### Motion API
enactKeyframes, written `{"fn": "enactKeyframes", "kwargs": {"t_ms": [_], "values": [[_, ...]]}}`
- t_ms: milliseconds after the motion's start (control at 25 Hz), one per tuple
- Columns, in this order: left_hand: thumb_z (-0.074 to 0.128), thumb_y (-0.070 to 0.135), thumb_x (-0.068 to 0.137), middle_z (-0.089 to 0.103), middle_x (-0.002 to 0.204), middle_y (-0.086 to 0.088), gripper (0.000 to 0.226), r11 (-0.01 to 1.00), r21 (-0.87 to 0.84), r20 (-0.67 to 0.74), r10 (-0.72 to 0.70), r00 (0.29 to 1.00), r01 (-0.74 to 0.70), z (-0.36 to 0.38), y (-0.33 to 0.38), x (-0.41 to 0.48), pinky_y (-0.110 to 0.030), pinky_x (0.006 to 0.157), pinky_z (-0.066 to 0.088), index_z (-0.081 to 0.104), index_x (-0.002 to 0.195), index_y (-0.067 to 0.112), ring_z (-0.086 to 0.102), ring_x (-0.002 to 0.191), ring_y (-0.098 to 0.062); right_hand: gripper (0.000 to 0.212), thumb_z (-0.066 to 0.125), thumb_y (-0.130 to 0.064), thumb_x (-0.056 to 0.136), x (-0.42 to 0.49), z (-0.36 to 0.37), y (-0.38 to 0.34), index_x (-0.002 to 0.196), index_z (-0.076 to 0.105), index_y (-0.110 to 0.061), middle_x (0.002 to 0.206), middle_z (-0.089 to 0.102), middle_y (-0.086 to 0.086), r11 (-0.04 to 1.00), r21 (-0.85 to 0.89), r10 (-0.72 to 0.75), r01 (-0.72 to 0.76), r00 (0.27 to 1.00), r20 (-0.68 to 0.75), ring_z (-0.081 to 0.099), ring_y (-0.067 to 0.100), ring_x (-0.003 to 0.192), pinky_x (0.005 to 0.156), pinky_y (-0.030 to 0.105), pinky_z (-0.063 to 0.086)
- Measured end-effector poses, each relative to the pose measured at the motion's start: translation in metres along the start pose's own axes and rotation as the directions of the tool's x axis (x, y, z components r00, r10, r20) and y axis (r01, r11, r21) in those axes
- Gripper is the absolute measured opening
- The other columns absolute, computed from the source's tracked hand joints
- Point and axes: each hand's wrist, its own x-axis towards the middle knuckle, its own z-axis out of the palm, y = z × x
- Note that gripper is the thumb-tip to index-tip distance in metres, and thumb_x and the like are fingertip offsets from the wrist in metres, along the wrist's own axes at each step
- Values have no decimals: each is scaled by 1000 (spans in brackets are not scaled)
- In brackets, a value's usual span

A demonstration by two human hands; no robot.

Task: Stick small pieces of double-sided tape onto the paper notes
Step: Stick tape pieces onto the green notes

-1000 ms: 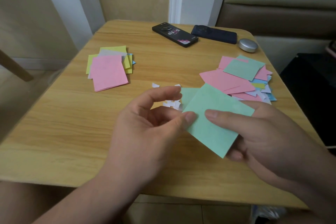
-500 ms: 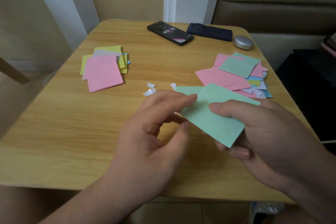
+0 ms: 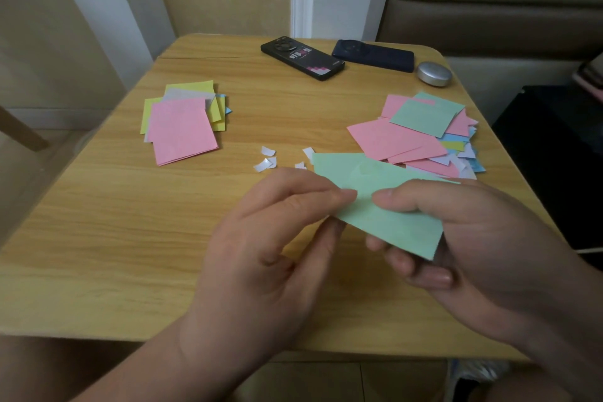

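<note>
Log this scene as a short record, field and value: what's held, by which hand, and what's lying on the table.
held: green note, above the table
left hand: pinches the note's left edge
right hand: thumb on top, fingers beneath
left side: pink-topped stack
right side: loose pile, mixed colours
middle: white scraps
far edge: black phone, dark blue phone, silver case

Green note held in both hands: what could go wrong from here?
1. The green note hangs above the table, pinched by the left hand and right hand; pressing tape without backing could crease it.
2. Loose white scraps lie just beyond it; exposed adhesive might pick one up.
3. The fanned pile sits close to the right hand; a careless move may scatter it.
</note>
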Motion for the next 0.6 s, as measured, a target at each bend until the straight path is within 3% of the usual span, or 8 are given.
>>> {"fn": "enactKeyframes", "kwargs": {"t_ms": [40, 160, 240, 360, 600], "values": [[69, 0, 87, 68, 97, -3, 17, 1000, 20, 1, 17, 1000, -17, -1, 1, 1, -20, 83, 47, 74, 103, 3, 66, 93, -12, 11, 61, -10, 86, 6, -6, -10, 81, 70, -6, 62, 63, 20, 998, -65, -1, 9, 994, 108, 45, 17, 39, 31, 19, 22], [67, -2, 88, 66, 91, -3, 17, 995, 64, 49, 70, 996, -74, -5, 2, 3, -19, 75, 47, 76, 100, 6, 64, 83, -12, 24, 62, -12, 82, 7, -22, -13, 62, 74, -15, 61, 62, 18, 995, -64, 83, -78, 993, 81, 45, 17, 40, 31, 19, 22], [66, -1, 89, 64, 92, -2, 20, 993, 82, 93, 75, 993, -82, -9, 3, 4, -25, 66, 47, 77, 101, 10, 62, 75, -14, 14, 64, -16, 75, 8, -26, -23, 68, 75, -13, 62, 63, 18, 985, -75, 165, -159, 982, 87, 47, 17, 41, 32, 17, 21], [65, 1, 90, 61, 92, 1, 23, 991, 103, 137, 66, 988, -80, -11, 5, 3, -31, 58, 46, 78, 103, 15, 58, 66, -15, 20, 63, -19, 74, 6, -28, -19, 86, 68, -4, 65, 63, 19, 958, -104, 282, -265, 938, 200, 48, 18, 44, 33, 15, 18], [68, 2, 89, 57, 82, 4, 23, 986, 131, 137, 89, 987, -107, -13, 4, 4, -32, 53, 45, 77, 105, 15, 55, 65, -12, 16, 63, -18, 73, 7, -27, -21, 63, 69, -7, 60, 61, 14, 932, -19, 355, -362, 902, 247, 45, 12, 40, 29, 12, 19]]}}
